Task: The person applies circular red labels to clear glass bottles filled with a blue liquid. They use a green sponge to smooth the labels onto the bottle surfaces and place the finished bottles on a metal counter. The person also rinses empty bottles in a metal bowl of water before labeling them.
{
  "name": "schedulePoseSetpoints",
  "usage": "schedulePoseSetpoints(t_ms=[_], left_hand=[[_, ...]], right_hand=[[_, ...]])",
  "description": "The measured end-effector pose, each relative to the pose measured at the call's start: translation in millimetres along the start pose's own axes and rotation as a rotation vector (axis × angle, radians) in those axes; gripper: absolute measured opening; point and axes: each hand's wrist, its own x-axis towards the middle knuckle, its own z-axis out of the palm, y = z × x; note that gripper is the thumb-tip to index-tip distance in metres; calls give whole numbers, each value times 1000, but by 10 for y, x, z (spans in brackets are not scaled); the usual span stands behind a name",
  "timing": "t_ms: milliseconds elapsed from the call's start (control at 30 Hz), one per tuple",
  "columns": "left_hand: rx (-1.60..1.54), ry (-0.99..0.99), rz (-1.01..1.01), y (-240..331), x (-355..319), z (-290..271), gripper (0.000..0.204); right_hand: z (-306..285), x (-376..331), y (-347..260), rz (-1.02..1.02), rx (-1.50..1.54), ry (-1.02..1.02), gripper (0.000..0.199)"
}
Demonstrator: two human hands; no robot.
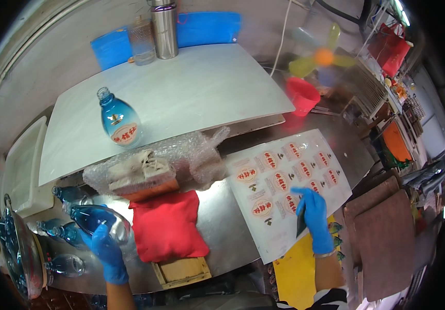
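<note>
My left hand (104, 249), in a blue glove, is closed on a blue glass bottle (90, 217) lying tilted, its neck toward the upper left. My right hand (313, 214), also gloved in blue, is over a sheet of red-and-black decals (253, 206). Its fingers hold a dark green flat piece (301, 221), partly hidden, while the index finger points left over the printed rows. Between my hands a red cloth pad (168, 227) rests on a wooden block (183, 272). A decorated blue bottle (119, 121) is on the white board (196, 88).
Several bottles (67, 264) lie at the left beside a round container (23, 253) of bottles. Bubble wrap with folded cloth (142, 168) borders the board. A steel flask (165, 31) and clear bottle (142, 44) stand behind. At right are a red cup (302, 95) and fan (324, 57).
</note>
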Motion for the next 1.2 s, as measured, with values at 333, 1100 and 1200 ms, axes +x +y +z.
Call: schedulePoseSetpoints(t_ms=[333,1100,1200], left_hand=[[419,-281,-346,195,-161,713,37],[180,-343,-271,25,-114,723,35],[292,-332,-244,106,-185,574,41]], right_hand=[[-73,2094,55,-292,-658,-142,23],[-1022,3959,-34,-313,-1015,-337,35],[-977,3917,-139,-277,-981,-371,34]])
